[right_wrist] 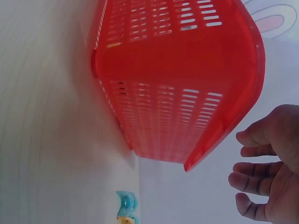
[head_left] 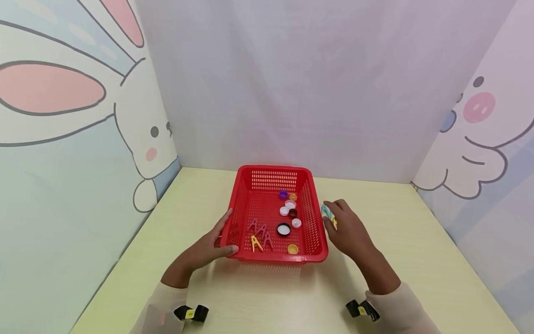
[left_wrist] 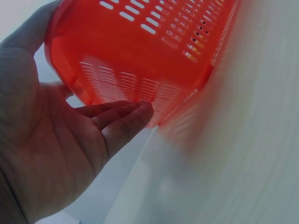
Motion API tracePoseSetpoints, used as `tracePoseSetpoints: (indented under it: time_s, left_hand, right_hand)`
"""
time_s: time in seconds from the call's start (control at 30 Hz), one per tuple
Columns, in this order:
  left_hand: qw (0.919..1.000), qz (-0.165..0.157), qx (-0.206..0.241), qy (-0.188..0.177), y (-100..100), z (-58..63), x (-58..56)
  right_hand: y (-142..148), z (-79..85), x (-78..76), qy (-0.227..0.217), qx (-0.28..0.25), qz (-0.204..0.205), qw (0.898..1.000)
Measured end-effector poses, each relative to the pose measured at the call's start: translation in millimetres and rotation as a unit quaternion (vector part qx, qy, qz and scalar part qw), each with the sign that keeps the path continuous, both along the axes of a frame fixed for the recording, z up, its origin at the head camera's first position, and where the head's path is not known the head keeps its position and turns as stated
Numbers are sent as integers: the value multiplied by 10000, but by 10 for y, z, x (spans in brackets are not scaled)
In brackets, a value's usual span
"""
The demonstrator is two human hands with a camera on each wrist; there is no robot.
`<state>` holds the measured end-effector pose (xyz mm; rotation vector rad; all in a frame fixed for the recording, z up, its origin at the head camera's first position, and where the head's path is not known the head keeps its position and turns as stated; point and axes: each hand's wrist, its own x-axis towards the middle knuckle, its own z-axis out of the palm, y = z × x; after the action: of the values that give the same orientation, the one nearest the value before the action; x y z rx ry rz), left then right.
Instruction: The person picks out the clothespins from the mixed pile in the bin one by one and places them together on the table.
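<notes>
Your left hand (head_left: 208, 248) grips the near-left corner of the red basket (head_left: 271, 258), thumb over the rim, fingers along the outer wall. Basket sits on the pale table (head_left: 200, 199), mid-table, between your hands. Your right hand (head_left: 348, 229) is just off the basket's right side, fingers loosely bent, holding nothing; it's above a teal piece (head_left: 327, 213) and a yellow piece (head_left: 335, 223), both on the table, apart from the fingers in the right wrist view. Inside the basket, you've got pink clips (head_left: 261, 229) and a yellow clip (head_left: 256, 243) near-left; to the right, scattered caps: purple cap (head_left: 283, 195), brown cap (head_left: 293, 213), black-rimmed cap (head_left: 283, 229), yellow cap (head_left: 293, 249) nearest you, plus white and pinkish ones.
</notes>
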<state>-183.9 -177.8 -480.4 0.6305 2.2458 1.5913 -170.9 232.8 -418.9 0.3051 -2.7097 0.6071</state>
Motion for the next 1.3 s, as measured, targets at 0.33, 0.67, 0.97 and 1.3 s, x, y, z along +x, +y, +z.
tracePoseSetpoints:
  time_s: [0.33,0.67,0.97,1.3]
  left_hand:
    - [9999,121,-70,-70,26,33,4]
    - [10000,55,-46,-7,9,50,11]
    - [9999,87,-60,-30,12,34,21]
    - [9999,81,-47,-48,7,27,7]
  right_hand:
    - [-243,153,115,-45,158,287,9995]
    - [-592,240,107,-304,270,706,9967]
    - [-933,255,136,-739,572,1367,9862]
    - [-1148,228,79,-1739,892,1669,9664]
